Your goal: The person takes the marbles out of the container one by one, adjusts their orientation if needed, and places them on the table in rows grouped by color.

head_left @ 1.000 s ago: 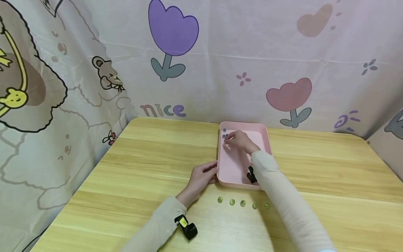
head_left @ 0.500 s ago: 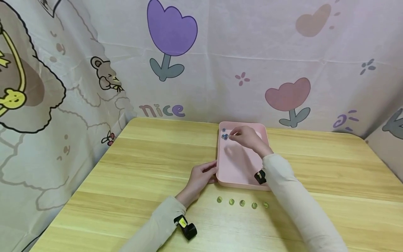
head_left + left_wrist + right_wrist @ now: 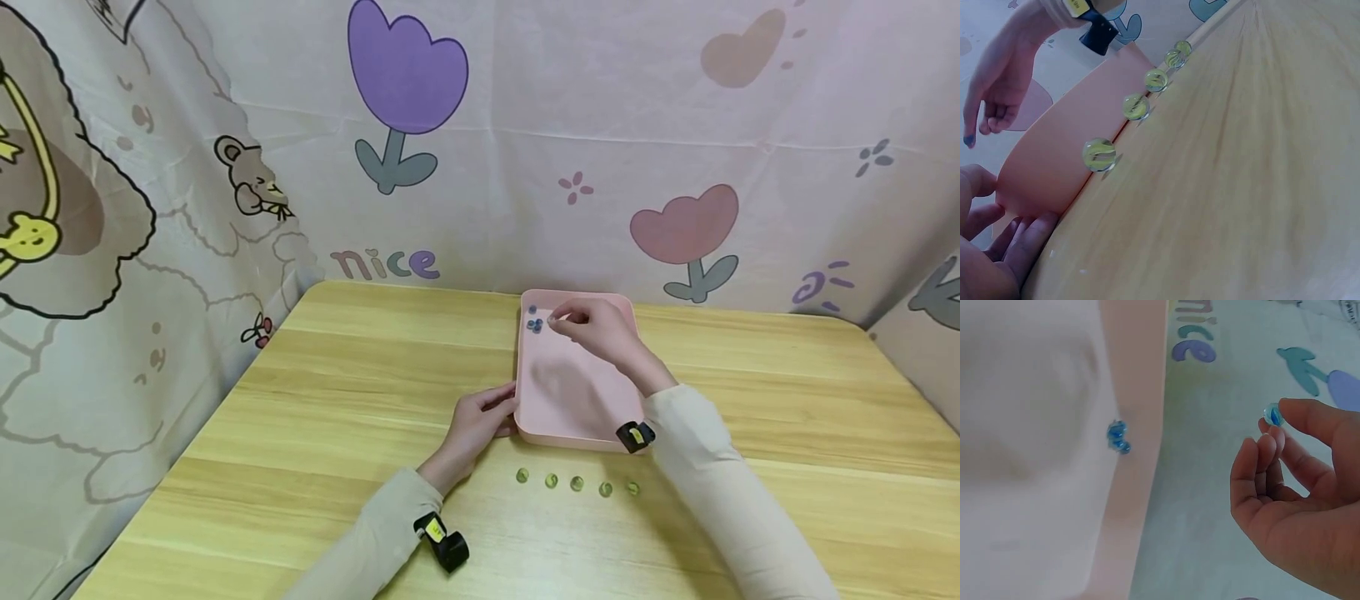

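Observation:
Between thumb and index finger, my right hand (image 3: 600,329) pinches a clear marble with a blue swirl (image 3: 1272,415), held above the pink tray (image 3: 555,408). Several other blue marbles (image 3: 1117,431) lie in the tray's far left corner, most bunched together and one a little apart in the head view. Against the tray's left outer wall, near its front corner, rest the fingers of my left hand (image 3: 474,429); in the left wrist view they touch the wall from outside. A row of yellow-green swirled marbles (image 3: 1099,154) sits on the table before the tray's front wall.
The wooden table (image 3: 360,375) runs back to a printed cloth backdrop (image 3: 510,192), with another cloth side on the left. A black wrist camera (image 3: 442,542) sits at the left cuff and another black wrist camera (image 3: 635,436) at the right.
My right hand has drawn back rightward and lifted from the blue marbles in the corner, still pinching one. The left hand, tray and yellow-green row stay put.

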`<state>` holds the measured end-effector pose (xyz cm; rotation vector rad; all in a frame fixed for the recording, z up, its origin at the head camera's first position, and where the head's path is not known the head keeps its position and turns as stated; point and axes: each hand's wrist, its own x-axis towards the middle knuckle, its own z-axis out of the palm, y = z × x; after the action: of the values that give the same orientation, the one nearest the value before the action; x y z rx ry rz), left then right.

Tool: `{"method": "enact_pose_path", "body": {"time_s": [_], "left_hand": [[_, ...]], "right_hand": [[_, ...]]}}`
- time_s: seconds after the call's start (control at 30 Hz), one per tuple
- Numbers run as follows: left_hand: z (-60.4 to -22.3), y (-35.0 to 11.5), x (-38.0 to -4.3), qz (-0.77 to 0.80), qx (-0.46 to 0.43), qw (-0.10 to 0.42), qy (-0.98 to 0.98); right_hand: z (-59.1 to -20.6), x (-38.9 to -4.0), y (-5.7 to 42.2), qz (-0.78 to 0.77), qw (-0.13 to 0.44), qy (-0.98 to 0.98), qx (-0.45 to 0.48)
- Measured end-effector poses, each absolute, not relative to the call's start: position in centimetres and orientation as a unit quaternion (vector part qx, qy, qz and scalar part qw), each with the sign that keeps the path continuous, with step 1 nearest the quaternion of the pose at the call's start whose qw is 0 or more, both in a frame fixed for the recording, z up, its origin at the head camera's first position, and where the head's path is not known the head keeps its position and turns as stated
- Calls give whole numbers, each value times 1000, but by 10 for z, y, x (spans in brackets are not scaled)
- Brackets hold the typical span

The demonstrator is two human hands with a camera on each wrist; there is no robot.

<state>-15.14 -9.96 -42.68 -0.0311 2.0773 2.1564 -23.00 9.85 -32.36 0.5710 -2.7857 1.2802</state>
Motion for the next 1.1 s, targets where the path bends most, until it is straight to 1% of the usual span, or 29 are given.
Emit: {"method": "enact_pose_path", "body": {"time_s": [0.37,0.63,0.83,1.1], "left_hand": [[-429,-100,-152,720,-9,74,690],[-427,-98,-151,722,-3,75,687],[-426,-97,-151,728,1,74,682],[-426,-101,-151,729,7,72,681]], "right_hand": [[-319,-196,100,439,49,-868,226],[-320,-173,101,450,40,-865,219],[-323,-169,102,442,48,-869,218],[-330,-168,97,424,36,-880,212]]}}
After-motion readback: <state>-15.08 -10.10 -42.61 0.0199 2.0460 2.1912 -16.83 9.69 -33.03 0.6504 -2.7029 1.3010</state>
